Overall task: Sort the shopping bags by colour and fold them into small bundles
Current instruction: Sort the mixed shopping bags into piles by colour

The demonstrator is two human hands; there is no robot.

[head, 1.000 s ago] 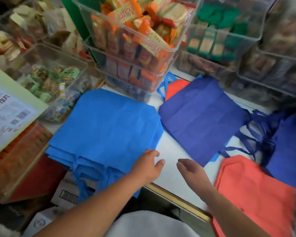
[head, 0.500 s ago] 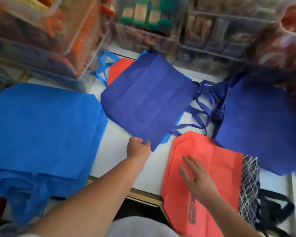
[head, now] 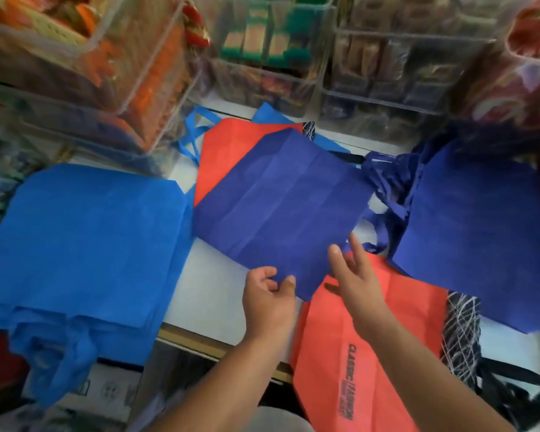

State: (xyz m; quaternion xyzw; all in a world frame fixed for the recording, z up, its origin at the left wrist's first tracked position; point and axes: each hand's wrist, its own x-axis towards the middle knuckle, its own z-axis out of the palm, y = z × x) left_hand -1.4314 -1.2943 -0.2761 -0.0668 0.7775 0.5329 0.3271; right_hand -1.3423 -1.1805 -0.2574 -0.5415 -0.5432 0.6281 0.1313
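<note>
- A navy bag (head: 281,207) is spread at centre, between blue stack (head: 85,238) and navy pile (head: 480,229).
- Its near corner is pinched by left hand (head: 267,294); right hand (head: 356,275) is held open beside it.
- It is best lifted clear and laid squarely on that pile.

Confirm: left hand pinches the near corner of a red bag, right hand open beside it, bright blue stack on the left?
No. The head view shows the left hand pinching the near corner of the dark blue bag, not a red one. The right hand is open beside it, bright blue stack on the left.
</note>
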